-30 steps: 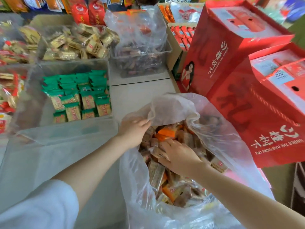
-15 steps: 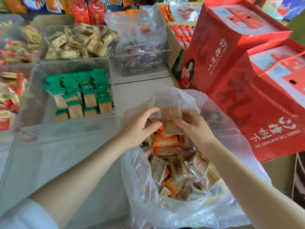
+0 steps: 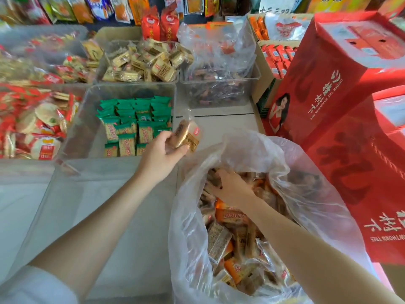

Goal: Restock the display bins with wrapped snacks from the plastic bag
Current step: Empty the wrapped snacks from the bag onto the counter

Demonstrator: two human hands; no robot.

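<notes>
Many wrapped snacks are still lying in the plastic bag, so I judge the restocking to be near its beginning. The clear bin just under the left forearm looks without any snack inside, though its transparent walls make this hard to see for sure. The bin with green packets, beyond the left hand, is only partly filled.

The left hand grips a small stack of brown wrapped snacks with curled fingers and holds it above the surface, between the green-packet bin and the mouth of the bag. The right hand is down inside the bag, to the right of the left one, resting on the pile; its fingers seem to curl on a packet, but I cannot tell if they really hold one.

Half a second earlier both hands met over the bag mouth with one brown packet between them. Now the left hand has taken the snacks away toward the bins, and the right hand has gone back into the bag for more.
</notes>
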